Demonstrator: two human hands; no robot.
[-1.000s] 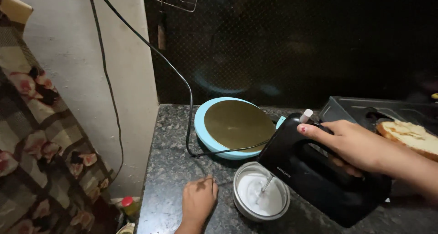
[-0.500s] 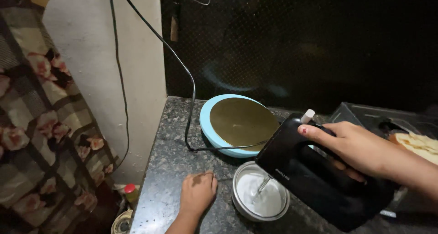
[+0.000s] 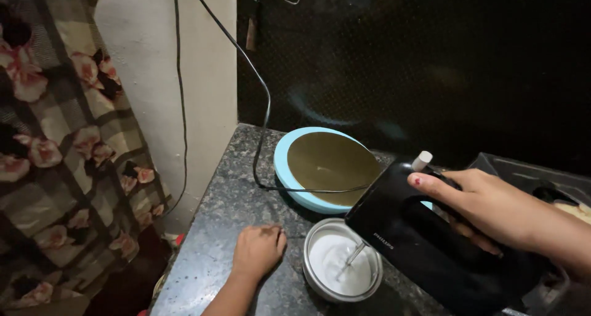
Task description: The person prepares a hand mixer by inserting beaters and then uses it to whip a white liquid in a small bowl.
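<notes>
Head view: right hand (image 3: 492, 208) gripping black hand mixer (image 3: 425, 242), beater dipped in steel bowl (image 3: 342, 268) of white liquid near table (image 3: 228, 211) front edge, left hand (image 3: 257, 249) loosely curled, empty, resting just beside bowl, blue-rimmed plate (image 3: 326, 168) behind, cord (image 3: 261, 125) crossing it, wall close left.

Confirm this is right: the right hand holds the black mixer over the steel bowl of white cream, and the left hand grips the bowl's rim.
Not quite. In the head view the left hand rests flat on the counter beside the bowl, not touching it.
</notes>
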